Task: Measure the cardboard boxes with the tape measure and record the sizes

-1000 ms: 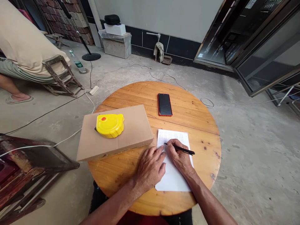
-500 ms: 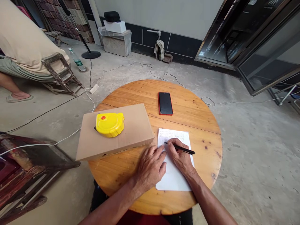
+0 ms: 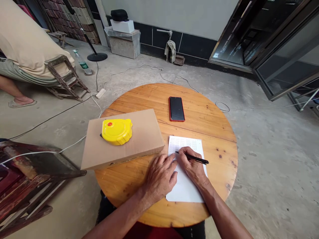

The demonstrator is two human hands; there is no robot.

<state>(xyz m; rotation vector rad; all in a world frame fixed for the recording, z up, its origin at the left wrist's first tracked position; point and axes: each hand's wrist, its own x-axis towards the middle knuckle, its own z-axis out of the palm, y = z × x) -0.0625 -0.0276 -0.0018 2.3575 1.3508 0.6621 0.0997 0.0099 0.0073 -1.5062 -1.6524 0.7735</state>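
A white sheet of paper (image 3: 183, 192) with rows of small handwriting along its top lies on the round wooden table (image 3: 211, 122). My right hand (image 3: 193, 166) rests on the paper, its fingers closed around a black pen (image 3: 198, 159) whose tip meets the sheet just below the writing. Beside it, my left hand (image 3: 162, 174) lies flat, partly on the table and partly over the paper's left edge, fingers stretched out and holding nothing. A flat cardboard box (image 3: 144, 132) stands to the left of my hands, with a yellow tape measure (image 3: 117, 131) on top.
A black phone with a red case (image 3: 176, 109) lies toward the table's far side. Beyond are a floor stand (image 3: 97, 57), a water bottle (image 3: 83, 63), a power strip (image 3: 100, 93) with cords and a seated person (image 3: 27, 46). A worn wooden chair (image 3: 30, 179) stands at left.
The view has shifted very slightly. Both hands keep nearly the same place, and the pen tip remains at the paper.
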